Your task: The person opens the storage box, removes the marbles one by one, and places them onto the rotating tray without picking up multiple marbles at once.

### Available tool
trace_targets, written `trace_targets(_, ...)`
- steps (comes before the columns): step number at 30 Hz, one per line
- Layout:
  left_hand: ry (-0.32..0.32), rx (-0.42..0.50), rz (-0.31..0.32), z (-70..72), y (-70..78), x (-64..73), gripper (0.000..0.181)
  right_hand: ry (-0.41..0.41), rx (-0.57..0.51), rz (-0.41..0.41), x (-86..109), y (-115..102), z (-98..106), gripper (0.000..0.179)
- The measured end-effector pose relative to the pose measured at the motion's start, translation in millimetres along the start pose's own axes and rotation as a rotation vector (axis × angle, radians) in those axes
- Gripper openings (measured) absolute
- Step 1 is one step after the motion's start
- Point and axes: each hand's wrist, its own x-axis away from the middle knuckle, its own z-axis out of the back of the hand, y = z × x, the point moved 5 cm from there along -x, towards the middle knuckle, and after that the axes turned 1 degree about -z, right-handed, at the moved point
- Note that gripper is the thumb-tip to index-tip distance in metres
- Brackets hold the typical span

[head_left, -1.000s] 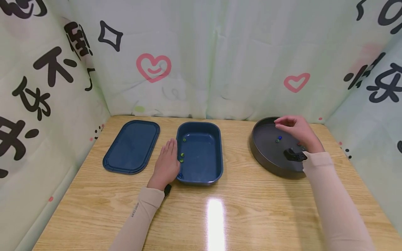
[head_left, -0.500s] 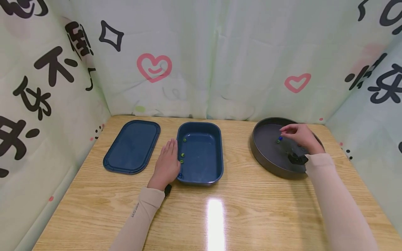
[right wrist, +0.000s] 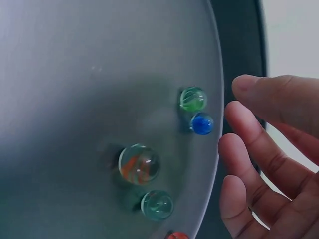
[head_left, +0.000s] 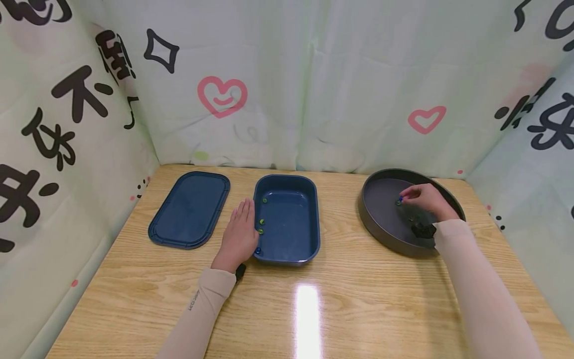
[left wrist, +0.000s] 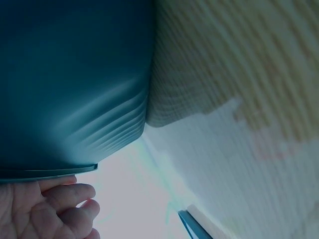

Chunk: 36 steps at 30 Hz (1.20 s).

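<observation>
My left hand rests with straight fingers along the left rim of a blue rectangular box. In the left wrist view, its fingertips are right at the box's rim. Several small marbles, such as a green one and a blue one, lie along the box's left side. My right hand is over a dark round pan, thumb and forefinger apart with nothing between them. Near its fingertips in the right wrist view are a blue marble and a green marble.
Elsewhere in the pan lie an orange-swirled marble, a clear greenish marble and a red marble. A flat blue lid lies left of the box on the wooden table. A printed curtain stands behind.
My right hand has come down and nearer within the pan, its fingertips now beside the blue marble. The left hand stays at the box's rim.
</observation>
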Motion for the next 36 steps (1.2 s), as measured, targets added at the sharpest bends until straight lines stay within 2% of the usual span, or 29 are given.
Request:
trace_targets(13, -0.009, 0.006, 0.005, -0.5, 0.8, 0.5, 0.065, -0.039, 0.018, -0.044, -1.5, 7.0, -8.2, 0.024)
trace_targets(20, -0.013, 0.014, 0.009, 1.1, 1.0, 0.8, 0.065, -0.053, 0.029, -0.019, -4.1, 6.6, -11.4, 0.022)
trace_targets(27, -0.021, 0.008, 0.010, 0.2, 0.2, -0.3, 0.065, -0.070, 0.009, -0.035, -7.0, 11.4, -16.3, 0.020)
trace_targets(36, -0.027, 0.006, 0.014, 0.8, 0.4, 0.0, 0.065, -0.053, 0.017, -0.019, -5.6, 8.1, -16.3, 0.019)
